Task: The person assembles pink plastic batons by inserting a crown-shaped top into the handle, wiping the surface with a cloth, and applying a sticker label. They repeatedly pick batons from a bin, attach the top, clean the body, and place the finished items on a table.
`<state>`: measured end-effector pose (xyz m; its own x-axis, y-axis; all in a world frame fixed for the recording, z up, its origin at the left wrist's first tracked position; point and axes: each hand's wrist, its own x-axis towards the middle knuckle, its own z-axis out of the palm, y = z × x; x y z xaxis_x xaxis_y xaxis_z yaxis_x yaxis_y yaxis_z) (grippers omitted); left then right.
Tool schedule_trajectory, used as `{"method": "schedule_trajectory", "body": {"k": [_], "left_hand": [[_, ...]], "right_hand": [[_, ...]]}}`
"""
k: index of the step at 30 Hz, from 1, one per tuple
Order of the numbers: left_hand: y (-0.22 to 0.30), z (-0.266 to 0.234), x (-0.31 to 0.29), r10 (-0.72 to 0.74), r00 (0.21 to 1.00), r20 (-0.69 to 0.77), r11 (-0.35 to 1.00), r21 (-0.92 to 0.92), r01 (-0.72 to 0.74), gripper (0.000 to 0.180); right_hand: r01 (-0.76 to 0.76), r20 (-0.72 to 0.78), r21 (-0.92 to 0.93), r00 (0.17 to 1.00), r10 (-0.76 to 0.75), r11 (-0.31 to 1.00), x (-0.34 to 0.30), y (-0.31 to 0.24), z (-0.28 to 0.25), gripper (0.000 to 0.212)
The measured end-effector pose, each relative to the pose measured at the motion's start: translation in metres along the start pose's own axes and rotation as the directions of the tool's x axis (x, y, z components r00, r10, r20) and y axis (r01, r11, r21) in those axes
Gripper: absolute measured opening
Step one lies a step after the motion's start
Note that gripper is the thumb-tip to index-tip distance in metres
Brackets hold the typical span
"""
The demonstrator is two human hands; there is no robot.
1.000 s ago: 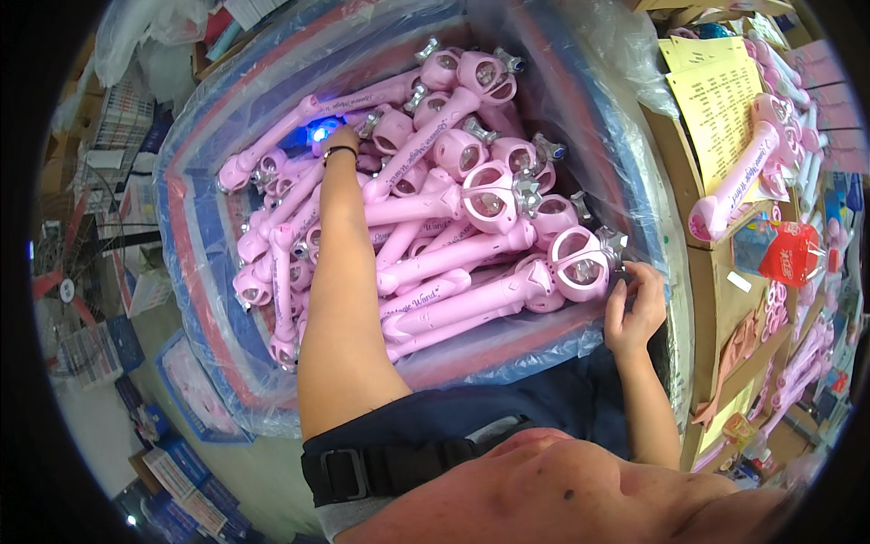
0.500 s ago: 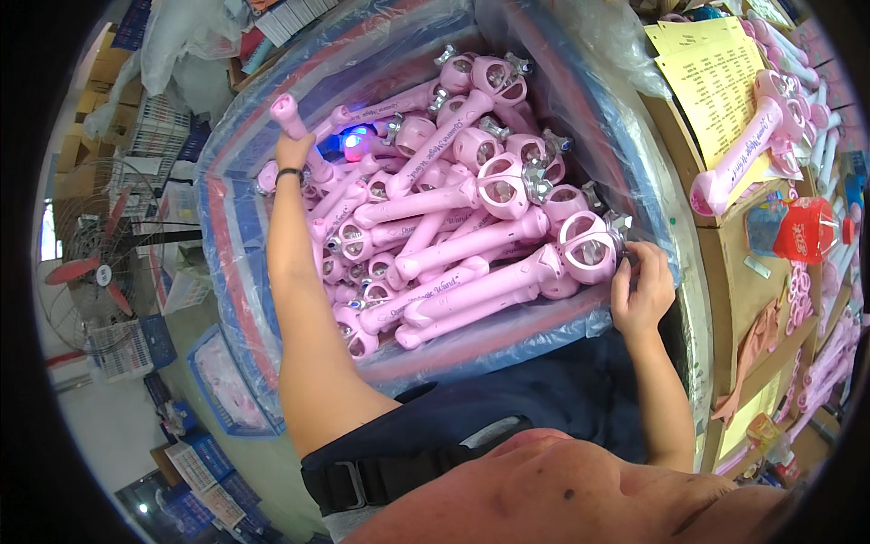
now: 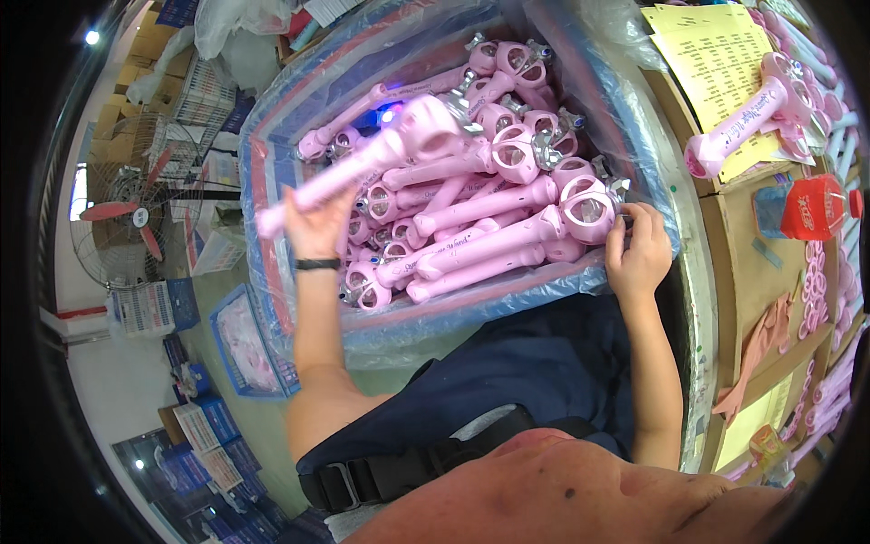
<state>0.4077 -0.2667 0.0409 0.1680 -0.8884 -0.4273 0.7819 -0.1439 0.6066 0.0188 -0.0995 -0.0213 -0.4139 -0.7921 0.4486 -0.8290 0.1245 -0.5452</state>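
Our left hand (image 3: 317, 227) is wrapped round a pink plastic toy wand (image 3: 362, 163), lifted mid-frame above the blue plastic-lined bin (image 3: 272, 181) — clear of the pile. Our right hand (image 3: 639, 254) pinches the silver crown (image 3: 616, 192) of another wand at the bin's right edge.

Red-bladed standing fan (image 3: 127, 218) far left; yellow paper sheet (image 3: 716, 63) and red plastic bottle (image 3: 809, 207) on cardboard tabletop (image 3: 739, 299), right.

The pile of pink wands (image 3: 471, 208) hides the bottom of the bin (image 3: 272, 190). At the right edge, the worktop (image 3: 725, 236) is cut off. The left hand (image 3: 317, 227) hides part of one wand's handle.
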Motion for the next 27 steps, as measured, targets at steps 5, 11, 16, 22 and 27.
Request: {"method": "schedule_trajectory", "body": {"k": [5,11,16,22,27], "left_hand": [[-0.107,-0.043,-0.020,-0.389,0.894,-0.224,0.921,-0.076,0.382,0.068],[-0.142,-0.060,-0.017,-0.668,0.720,-0.188,0.744,-0.201,0.637,0.060],[-0.105,-0.065,0.001,-0.930,0.320,-0.181,0.294,0.158,0.943,0.066],[-0.055,-0.005,0.088,-0.898,0.428,-0.103,-0.179,0.974,-0.141,0.049],[-0.073,0.005,0.245,-0.474,0.732,0.489,-0.374,0.641,-0.670,0.028]], "right_hand": [[0.012,-0.015,0.017,1.000,-0.012,1.000,-0.001,0.002,0.000,0.015],[0.007,-0.025,0.006,1.000,-0.007,1.000,-0.002,0.001,0.000,0.015],[-0.005,0.000,-0.014,1.000,0.005,1.000,-0.001,-0.001,-0.001,0.015],[0.007,0.030,-0.066,1.000,-0.005,0.998,-0.001,-0.004,0.000,0.014],[-0.009,0.080,-0.078,0.997,0.015,0.997,0.002,-0.007,0.002,0.011]]}}
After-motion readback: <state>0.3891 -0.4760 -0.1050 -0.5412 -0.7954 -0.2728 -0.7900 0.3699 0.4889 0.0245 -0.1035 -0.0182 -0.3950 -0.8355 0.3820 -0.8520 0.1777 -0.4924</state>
